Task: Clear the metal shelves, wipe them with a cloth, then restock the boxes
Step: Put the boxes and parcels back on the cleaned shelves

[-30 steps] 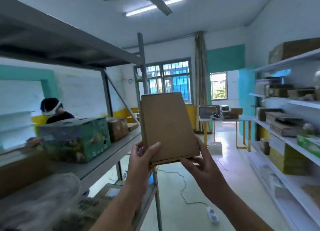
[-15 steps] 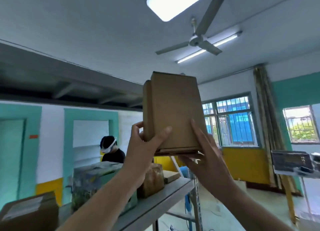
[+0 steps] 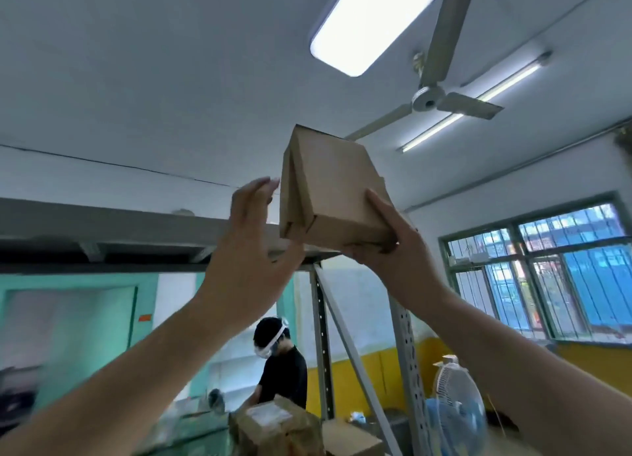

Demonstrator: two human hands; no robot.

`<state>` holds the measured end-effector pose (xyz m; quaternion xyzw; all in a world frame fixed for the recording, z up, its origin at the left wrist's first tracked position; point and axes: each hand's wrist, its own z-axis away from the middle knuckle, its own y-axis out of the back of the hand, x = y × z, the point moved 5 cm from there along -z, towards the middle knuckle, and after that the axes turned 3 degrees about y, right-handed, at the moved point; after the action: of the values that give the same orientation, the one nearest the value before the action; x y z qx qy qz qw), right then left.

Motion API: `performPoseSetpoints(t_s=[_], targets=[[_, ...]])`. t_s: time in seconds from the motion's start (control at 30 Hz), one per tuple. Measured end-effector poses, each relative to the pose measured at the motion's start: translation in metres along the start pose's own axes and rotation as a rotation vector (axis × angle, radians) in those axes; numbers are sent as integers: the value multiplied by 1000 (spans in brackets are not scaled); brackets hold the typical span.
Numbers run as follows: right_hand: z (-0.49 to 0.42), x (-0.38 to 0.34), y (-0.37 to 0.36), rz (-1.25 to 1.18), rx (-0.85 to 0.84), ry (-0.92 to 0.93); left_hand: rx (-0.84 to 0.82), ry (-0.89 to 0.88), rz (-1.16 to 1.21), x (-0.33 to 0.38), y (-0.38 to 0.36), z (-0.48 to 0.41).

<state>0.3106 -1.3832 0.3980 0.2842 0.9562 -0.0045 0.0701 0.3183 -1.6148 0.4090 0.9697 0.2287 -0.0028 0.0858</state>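
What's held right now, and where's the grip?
A cardboard box: right hand has its grip on the box's lower near end. Left hand is open beside its left side; contact unclear.

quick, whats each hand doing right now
left hand: open, fingers straight beside the cardboard box
right hand: holding the cardboard box

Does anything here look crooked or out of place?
The cardboard box, held up at the top shelf, is tilted, gripped at its lower end by the right hand; the left hand is open beside it.
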Motion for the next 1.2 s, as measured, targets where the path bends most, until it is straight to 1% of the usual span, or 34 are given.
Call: performPoseSetpoints(t_s=[0.03, 0.07, 0.13, 0.23, 0.3, 0.37, 0.43, 0.47, 0.53, 0.6, 0.67, 0.8, 0.83, 0.93, 1.03, 1.2], targets=[[-11, 7, -1, -22, -15, 2, 11, -171, -255, 4, -4, -8], [-21, 11, -4, -32, -34, 0, 6, -273, -434, 4, -10, -15], [-39, 24, -10, -66, -71, -32, 7, -355, -631, -5, -22, -35], [-65, 48, -20, -97, -123, -47, 82, -483, -800, -22, -34, -63], [-84, 66, -24, -3, -157, 9, 75, -517, -833, -38, -38, -77], [-104, 85, -20, 187, -170, 70, 12, -507, -871, -59, -44, -90], [-119, 111, -10, 331, -160, 68, -121, -521, -981, -86, -56, -101], [-123, 124, -5, 380, -171, 64, -193, -504, -1006, -98, -59, -107], [-128, 160, -3, 447, -234, 37, -303, -428, -940, -121, -64, -116], [-132, 191, -5, 500, -325, 11, -355, -345, -860, -137, -64, -124], [-136, 210, -11, 551, -395, 8, -398, -248, -837, -148, -61, -130], [-155, 223, -24, 575, -554, -13, -469, -3, -736, -155, -65, -139], [-161, 224, -26, 566, -569, -27, -484, 22, -734, -153, -69, -141], [-180, 229, -31, 553, -548, -57, -571, 100, -854, -157, -91, -151], [-194, 241, -44, 601, -611, -48, -638, 276, -909, -167, -105, -163], [-207, 267, -67, 611, -713, -59, -700, 504, -824, -180, -113, -170]])
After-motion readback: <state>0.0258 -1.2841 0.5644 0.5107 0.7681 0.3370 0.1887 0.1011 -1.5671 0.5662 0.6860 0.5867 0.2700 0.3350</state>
